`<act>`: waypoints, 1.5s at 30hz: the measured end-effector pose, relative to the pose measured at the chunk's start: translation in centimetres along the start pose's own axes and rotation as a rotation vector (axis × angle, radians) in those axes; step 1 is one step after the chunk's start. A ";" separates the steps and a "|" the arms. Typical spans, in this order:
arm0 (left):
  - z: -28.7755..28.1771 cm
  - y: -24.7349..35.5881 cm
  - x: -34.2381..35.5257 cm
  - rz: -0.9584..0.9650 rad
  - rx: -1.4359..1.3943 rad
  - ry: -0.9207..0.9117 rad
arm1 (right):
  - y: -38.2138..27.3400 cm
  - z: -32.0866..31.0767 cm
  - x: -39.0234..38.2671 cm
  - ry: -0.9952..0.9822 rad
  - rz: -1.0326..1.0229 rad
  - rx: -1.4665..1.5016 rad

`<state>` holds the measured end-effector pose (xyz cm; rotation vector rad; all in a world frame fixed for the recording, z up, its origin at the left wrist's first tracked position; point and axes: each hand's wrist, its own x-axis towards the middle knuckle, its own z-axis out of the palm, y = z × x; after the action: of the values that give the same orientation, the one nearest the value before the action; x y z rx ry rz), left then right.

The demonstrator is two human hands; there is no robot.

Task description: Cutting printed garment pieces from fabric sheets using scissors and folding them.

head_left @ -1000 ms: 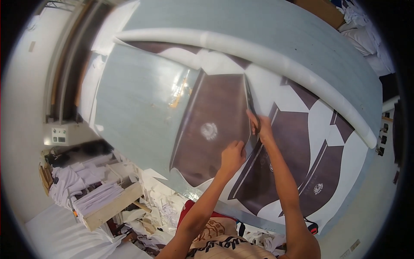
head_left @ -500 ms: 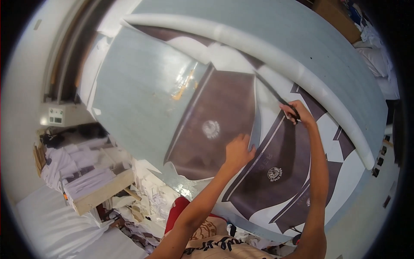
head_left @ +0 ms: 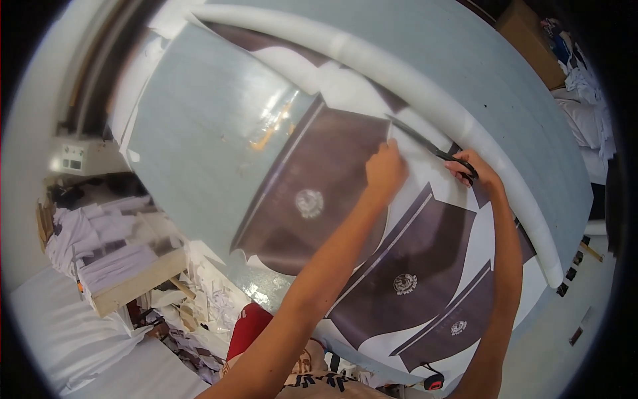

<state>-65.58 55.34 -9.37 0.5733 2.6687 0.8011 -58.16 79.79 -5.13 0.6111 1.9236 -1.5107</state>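
In my right hand [head_left: 470, 167] I hold large black-handled scissors [head_left: 428, 145], fingers through the loops. Their long blades point up and left, with the tips by the upper right corner of a dark brown printed panel [head_left: 339, 159]. My left hand [head_left: 387, 169] is closed at that panel's right edge, just below the blade tips, pinching the white sheet's edge there. The panel carries a pale round emblem and a light stripe along its left side. Beside it, more brown panels [head_left: 425, 246] are printed on the same white sheet [head_left: 415, 169].
A long white roll [head_left: 399, 66] of the sheet curves across the grey-blue table [head_left: 179, 133]. A tape measure [head_left: 433, 382] sits at the near edge. Left of the table, a wooden rack [head_left: 143, 279] holds stacked white pieces above scraps. A cardboard box [head_left: 528, 40] stands far right.
My left hand has moved up along the panel's right edge toward the scissor tips. The right hand has shifted slightly right with the scissors, and the whole view has shifted a little.
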 end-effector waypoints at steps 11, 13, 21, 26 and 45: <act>1.3 -0.7 0.3 0.077 -0.014 0.088 | -2.6 -2.5 0.7 -0.025 -0.019 -0.180; 1.2 -1.1 0.0 0.092 0.014 0.096 | -2.7 -2.8 0.9 -0.026 -0.047 -0.227; 0.5 -0.5 -0.5 0.125 -0.026 0.059 | -4.9 -4.8 1.2 -0.064 -0.055 -0.342; 0.6 -0.4 -0.4 0.137 -0.033 0.083 | -6.6 -4.9 2.4 -0.139 -0.053 -0.327; 0.1 -1.0 -0.5 0.125 -0.073 0.086 | -8.3 -2.5 5.5 -0.208 -0.089 -0.302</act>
<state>-65.38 54.34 -9.93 0.7072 2.6891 0.9751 -68.17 80.13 -2.91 0.2290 1.9827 -1.2460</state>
